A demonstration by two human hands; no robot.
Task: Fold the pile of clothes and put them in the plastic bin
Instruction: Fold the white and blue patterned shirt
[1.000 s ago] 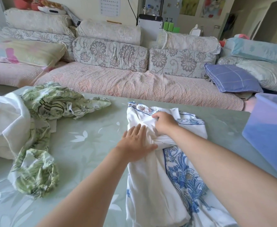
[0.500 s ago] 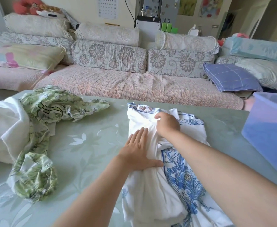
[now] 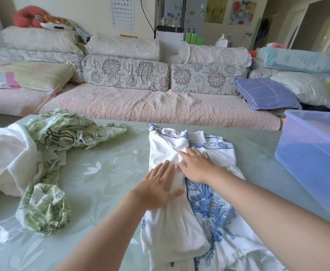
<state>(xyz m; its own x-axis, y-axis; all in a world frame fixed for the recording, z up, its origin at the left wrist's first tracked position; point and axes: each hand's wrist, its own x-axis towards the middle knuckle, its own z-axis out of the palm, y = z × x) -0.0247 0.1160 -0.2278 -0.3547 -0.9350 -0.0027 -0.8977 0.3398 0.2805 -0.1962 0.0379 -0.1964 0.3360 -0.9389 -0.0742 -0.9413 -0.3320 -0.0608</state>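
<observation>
Both hands, left and right, press flat, side by side, on white-and-blue garment.

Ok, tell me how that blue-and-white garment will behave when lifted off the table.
Probably floppy: the blue-and-white garment creases and bunches under the left hand and right hand. Likely light, being thin cloth. It may slide easily; the table looks glossy.

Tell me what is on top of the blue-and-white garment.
Two hands lie flat on the blue-and-white garment: the left hand on its white folded part, the right hand just beyond it, fingers straight. Nothing else shows on it. The cloth under the palms is covered.
</observation>
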